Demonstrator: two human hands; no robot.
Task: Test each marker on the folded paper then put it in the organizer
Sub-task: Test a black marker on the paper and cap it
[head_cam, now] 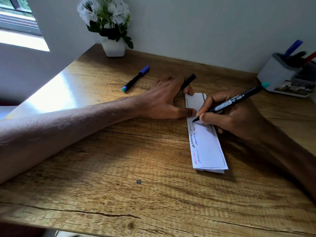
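Note:
A folded white paper [206, 147] lies on the wooden desk [119, 168], with red, blue and black squiggles along its left edge. My right hand [230, 120] grips a black marker [229, 104] with a teal end, and its tip touches the paper. My left hand [164, 98] presses its thumb on the paper's left edge and holds a black marker cap [188, 81] between its fingers. A blue-capped marker [136, 78] lies loose on the desk to the left. The grey and white organizer [280, 74] at the far right holds blue, black and red markers.
A white pot of white flowers [112, 47] stands at the back of the desk against the wall. A window is at the upper left. The desk's left edge runs diagonally, with bright glare on the wood.

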